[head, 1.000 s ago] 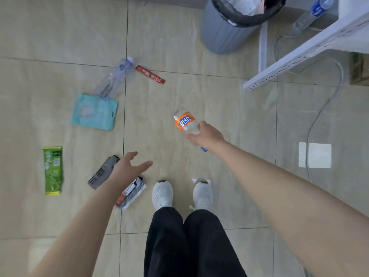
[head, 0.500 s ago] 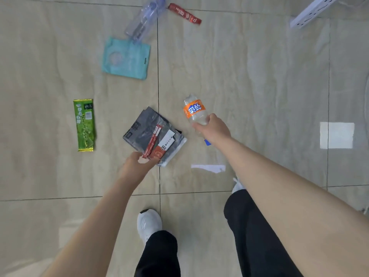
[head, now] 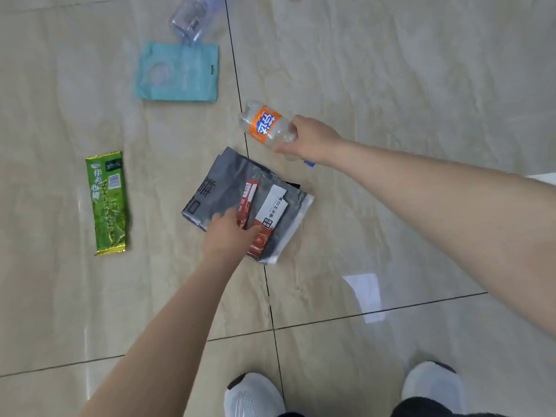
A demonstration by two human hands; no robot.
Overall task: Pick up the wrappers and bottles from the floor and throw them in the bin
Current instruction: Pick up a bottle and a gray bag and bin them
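The bottle is clear plastic with an orange label, held tilted above the floor in the right hand, whose fingers wrap its neck end. The left hand lies on the grey bag, fingers on the 2 red-and-white packets; whether they pinch anything I cannot tell. Half a second ago that hand was just short of the bag. A green wrapper lies left, a teal pouch and a clear bottle beyond; bare tile spreads right.
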